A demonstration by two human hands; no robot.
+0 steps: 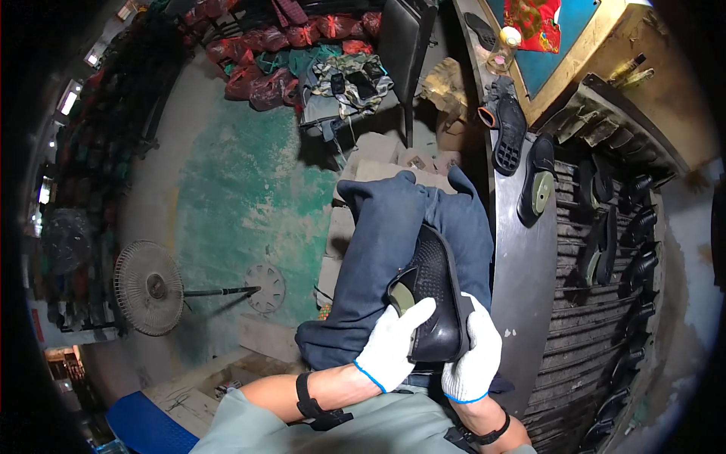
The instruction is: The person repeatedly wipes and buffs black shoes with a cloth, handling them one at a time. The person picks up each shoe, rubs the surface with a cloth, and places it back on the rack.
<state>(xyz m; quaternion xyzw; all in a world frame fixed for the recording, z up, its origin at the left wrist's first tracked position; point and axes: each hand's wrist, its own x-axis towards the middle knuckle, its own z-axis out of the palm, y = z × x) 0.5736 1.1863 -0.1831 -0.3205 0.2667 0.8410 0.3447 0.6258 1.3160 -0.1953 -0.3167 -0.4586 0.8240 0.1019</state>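
Note:
Both my hands wear white knit gloves with blue cuffs. My left hand and my right hand together hold a black shoe, sole side up, over my lap. The shoe's textured sole faces me and a greenish insole shows at its opening near my left thumb. My legs in dark blue trousers stretch out beneath the shoe.
A curved metal workbench runs along my right, with black shoes lying on it and several more on a slatted rack beyond. A floor fan lies to the left on the green concrete floor. Red bags pile at the far side.

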